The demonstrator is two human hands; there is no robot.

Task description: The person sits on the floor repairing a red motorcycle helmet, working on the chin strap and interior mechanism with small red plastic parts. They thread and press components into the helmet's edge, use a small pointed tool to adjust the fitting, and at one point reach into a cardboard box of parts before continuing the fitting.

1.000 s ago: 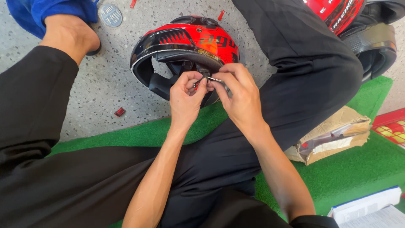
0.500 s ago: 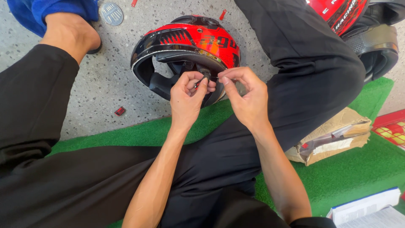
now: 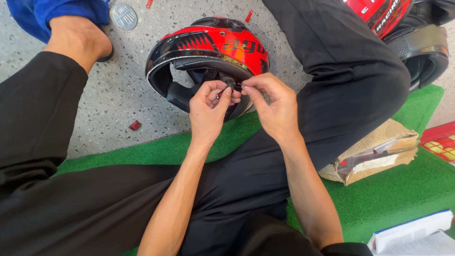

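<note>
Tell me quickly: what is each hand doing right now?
Left hand: closed, pinching a small dark part at the helmet rim.
Right hand: closed, pinching the same part.

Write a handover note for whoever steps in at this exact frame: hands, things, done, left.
Left hand: pinching a small dark part at the helmet's rim.
Right hand: fingertips on the same part from the other side.
Helmet: red and black, on the speckled floor between the legs, opening towards the person.
Done: cannot tell.
Left: the small part is not yet let go; whether it is fixed is hidden by the fingers.
</note>
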